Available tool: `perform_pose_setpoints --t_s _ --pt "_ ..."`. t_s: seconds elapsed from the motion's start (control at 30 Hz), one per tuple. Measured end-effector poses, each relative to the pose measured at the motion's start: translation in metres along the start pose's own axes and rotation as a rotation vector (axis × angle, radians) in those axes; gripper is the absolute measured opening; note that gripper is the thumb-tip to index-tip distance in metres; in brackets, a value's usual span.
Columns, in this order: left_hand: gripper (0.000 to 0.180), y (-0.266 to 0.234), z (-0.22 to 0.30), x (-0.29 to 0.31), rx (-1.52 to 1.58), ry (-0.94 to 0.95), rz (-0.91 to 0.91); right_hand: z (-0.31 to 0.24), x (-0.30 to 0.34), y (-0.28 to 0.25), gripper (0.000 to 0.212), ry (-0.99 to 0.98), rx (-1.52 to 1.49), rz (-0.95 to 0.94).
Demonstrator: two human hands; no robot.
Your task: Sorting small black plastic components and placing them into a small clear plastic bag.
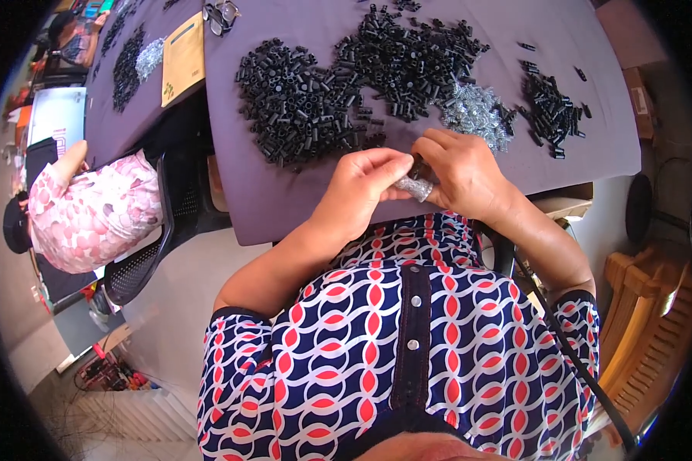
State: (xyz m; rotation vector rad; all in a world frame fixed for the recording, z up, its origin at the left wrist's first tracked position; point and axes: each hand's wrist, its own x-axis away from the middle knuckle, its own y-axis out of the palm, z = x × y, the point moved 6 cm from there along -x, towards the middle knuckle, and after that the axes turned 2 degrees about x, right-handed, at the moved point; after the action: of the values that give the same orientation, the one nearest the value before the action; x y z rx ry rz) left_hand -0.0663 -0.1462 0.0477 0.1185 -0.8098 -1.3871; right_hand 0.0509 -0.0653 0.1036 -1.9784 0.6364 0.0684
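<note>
My two hands meet just above the near edge of the cloth-covered table. The thumb and fingers of my left hand are pinched together at a small dark piece between the hands; its kind is too small to make out. My right hand has its fingers curled in, with a few small silvery, see-through pieces showing under them. Just beyond the right hand lies a heap of similar silvery pieces. Large heaps of short black cylinders spread past my left hand and farther back.
A smaller group of black cylinders lies at the right. To the left, another person in a pink patterned top sits on a black chair beside a second table with a brown envelope. A wooden chair stands at right.
</note>
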Motion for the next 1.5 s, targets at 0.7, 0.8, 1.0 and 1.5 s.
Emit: perform_pose_setpoints --t_s 0.7,0.8,1.0,1.5 --pt "0.017 0.01 0.031 0.019 -0.739 0.517 0.034 0.003 0.014 -0.019 0.033 -0.042 -0.053 0.101" --pt "0.018 -0.005 0.064 0.025 -1.229 0.889 0.238 0.036 0.024 -0.057 0.04 0.156 0.318 0.328" --pt "0.017 -0.012 0.063 0.017 -1.549 0.92 0.297 0.111 0.074 -0.097 0.05 0.465 0.62 0.328" --pt "0.012 0.055 0.062 -0.007 -1.726 0.89 0.25 0.037 0.042 -0.059 0.029 0.019 0.209 0.11"
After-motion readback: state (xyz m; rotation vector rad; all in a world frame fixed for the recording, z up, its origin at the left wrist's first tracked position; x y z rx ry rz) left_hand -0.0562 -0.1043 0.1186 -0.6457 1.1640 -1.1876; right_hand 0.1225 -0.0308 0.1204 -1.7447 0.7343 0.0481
